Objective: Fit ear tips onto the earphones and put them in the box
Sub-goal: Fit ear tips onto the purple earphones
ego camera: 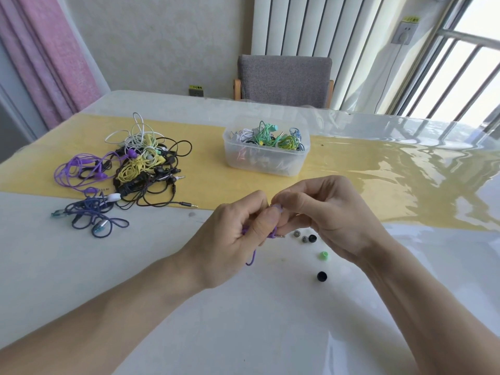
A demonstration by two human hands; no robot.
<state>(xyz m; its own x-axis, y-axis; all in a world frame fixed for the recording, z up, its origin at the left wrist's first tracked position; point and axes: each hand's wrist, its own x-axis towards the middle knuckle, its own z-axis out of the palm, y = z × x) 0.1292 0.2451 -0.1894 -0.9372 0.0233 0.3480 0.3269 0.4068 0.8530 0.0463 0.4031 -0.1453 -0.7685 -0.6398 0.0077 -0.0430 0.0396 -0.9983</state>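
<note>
Earphones first: the purple earphone (276, 210) sits at the centre of my view, pinched between both hands just above the white table (135, 293). My left hand (238, 234) curls round its body and cord, and a loop of purple cord (251, 259) hangs out below toward 6 o'clock. My right hand (324, 212) closes its fingertips on the earphone's tip end from 3 o'clock. Whether a tip is already between those fingers I cannot tell; the fingers cover the joint.

Just below my right hand, at 4 to 5 o'clock from the grip, loose ear tips lie apart on the table: a grey ear tip (297, 233), a smaller grey one, a black one beside it, a green ear tip (323, 255) and a black ear tip (321, 276) nearest me.

Risks as I judge them: a tip pushed on crooked may pop off and roll across the glossy top, and my right wrist hovers close enough to sweep the loose ones away. The dangling cord could also snag them.

At 12 o'clock stands the clear box (266, 161), already holding earphones. At 10 o'clock lies the tangled pile of earphones (140, 169); pulling one out carelessly may drag the others along.
</note>
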